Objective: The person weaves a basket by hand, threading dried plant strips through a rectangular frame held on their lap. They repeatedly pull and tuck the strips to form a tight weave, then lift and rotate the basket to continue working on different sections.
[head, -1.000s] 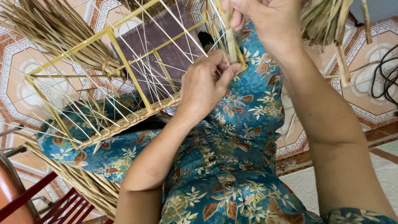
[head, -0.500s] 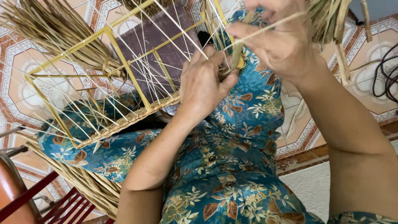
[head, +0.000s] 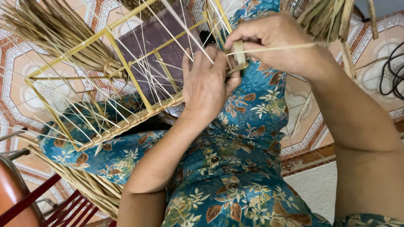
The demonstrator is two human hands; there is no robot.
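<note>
Head view: I see my left hand (head: 207, 86) steadying a yellow wire frame (head: 126, 71) on my lap, fingers closed around its edge. My right hand (head: 273, 42) pinches a straw strand (head: 273, 49). Only the bottom rim is woven; the sides remain bare.

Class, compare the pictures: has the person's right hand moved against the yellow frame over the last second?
Yes. The right hand has come down from the top edge toward the left hand, against the yellow frame.
</note>
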